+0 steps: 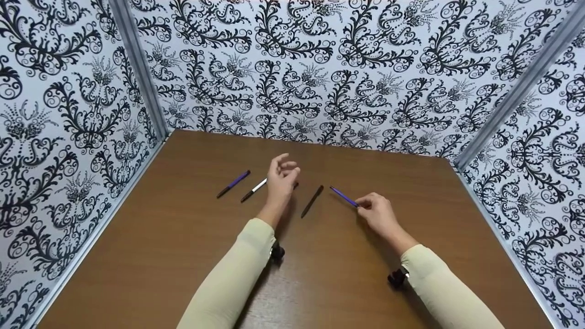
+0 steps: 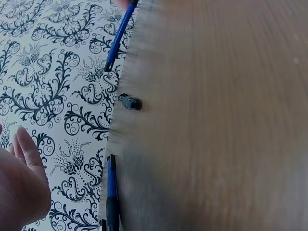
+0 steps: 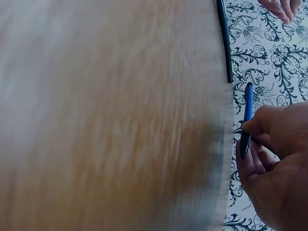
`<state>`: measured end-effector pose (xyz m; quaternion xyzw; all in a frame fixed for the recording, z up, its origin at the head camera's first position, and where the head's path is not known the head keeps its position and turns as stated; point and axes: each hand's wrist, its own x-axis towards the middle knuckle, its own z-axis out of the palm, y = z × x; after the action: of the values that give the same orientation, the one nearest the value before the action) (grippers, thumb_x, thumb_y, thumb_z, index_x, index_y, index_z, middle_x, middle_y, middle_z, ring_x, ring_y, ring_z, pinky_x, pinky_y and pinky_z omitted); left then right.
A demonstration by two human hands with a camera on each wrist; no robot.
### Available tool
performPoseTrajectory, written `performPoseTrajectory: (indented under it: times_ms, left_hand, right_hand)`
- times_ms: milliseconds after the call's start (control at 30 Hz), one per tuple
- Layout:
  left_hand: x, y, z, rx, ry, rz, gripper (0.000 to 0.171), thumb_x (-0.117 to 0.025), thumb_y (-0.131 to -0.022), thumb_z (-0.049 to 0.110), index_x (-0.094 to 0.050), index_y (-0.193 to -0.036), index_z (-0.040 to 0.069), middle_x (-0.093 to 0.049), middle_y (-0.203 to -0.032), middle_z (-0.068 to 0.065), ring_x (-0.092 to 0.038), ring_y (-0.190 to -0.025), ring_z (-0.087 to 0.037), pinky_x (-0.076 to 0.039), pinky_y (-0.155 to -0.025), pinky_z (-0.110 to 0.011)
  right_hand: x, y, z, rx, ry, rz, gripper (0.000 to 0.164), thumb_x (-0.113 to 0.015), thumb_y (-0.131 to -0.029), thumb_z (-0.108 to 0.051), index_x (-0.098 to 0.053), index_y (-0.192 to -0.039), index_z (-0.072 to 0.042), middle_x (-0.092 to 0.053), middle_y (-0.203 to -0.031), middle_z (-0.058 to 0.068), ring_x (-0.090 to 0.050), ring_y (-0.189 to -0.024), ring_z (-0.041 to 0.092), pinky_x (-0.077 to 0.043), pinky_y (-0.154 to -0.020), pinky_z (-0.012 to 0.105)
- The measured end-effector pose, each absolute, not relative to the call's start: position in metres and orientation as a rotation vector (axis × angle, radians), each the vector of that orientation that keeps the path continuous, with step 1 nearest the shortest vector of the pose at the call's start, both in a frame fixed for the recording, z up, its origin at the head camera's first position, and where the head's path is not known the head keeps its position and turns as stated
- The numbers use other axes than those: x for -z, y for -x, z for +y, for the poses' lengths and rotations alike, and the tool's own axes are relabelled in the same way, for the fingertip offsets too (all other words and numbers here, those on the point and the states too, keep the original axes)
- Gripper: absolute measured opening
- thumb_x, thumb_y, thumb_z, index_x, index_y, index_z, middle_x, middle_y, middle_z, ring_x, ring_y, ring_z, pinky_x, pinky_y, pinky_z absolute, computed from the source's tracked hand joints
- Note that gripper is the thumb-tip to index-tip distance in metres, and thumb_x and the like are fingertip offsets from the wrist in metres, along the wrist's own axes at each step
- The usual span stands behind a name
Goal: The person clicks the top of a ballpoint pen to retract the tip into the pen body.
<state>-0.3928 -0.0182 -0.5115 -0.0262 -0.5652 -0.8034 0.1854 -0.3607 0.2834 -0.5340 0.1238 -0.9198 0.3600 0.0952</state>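
Note:
My right hand (image 1: 378, 212) pinches a blue pen (image 1: 343, 196) near its lower end; the pen points up and left. In the right wrist view the thumb and fingers grip the pen (image 3: 248, 106) by its dark part. My left hand (image 1: 281, 180) hovers over the table with its fingers loosely bent and nothing visible in them. Between the hands lies a black pen (image 1: 312, 201). Left of the left hand lie a white pen (image 1: 254, 190), partly covered by that hand, and a blue-and-black pen (image 1: 233, 184). A dark tip (image 1: 296, 185) peeks out beside the left thumb.
The brown wooden table (image 1: 320, 283) runs back to a patterned wall (image 1: 301, 68). Grey metal posts (image 1: 139, 68) stand at the corners. Small dark devices (image 1: 396, 278) are worn at both wrists.

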Motion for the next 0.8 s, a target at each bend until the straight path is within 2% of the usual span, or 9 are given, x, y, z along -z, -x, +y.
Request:
performPoseTrajectory:
  times_ms: [200,500,800]
  left_hand:
    - [0.511,0.390,-0.020,2.226,0.075,-1.648,0.049,-0.072,-0.098,-0.008,-0.059,-0.145,0.002,-0.071,-0.120,-0.020,-0.062,-0.095,-0.015,-0.055,-0.084,-0.025]
    - [0.510,0.392,-0.022,2.231,0.084,-1.622,0.048,-0.072,-0.097,-0.010,-0.060,-0.142,0.000,-0.070,-0.121,-0.026,-0.063,-0.094,-0.015,-0.056,-0.083,-0.024]
    - [0.511,0.396,-0.022,2.251,0.065,-1.576,0.048,-0.072,-0.095,-0.013,-0.061,-0.140,-0.002,-0.072,-0.113,-0.016,-0.062,-0.090,-0.015,-0.056,-0.080,-0.024]
  right_hand:
    - [0.538,0.363,0.284,-1.038,-0.395,-2.701,0.018,-0.075,-0.091,0.008,-0.082,-0.107,0.004,-0.076,-0.102,0.015,-0.071,-0.098,0.034,-0.057,-0.089,0.045]
    - [0.542,0.368,0.285,-1.040,-0.371,-2.695,0.018,-0.075,-0.090,0.009,-0.083,-0.106,0.003,-0.078,-0.100,0.014,-0.072,-0.097,0.033,-0.056,-0.089,0.042]
    - [0.543,0.374,0.284,-1.031,-0.359,-2.736,0.019,-0.075,-0.091,0.007,-0.083,-0.108,0.004,-0.078,-0.102,0.016,-0.071,-0.099,0.034,-0.056,-0.090,0.045]
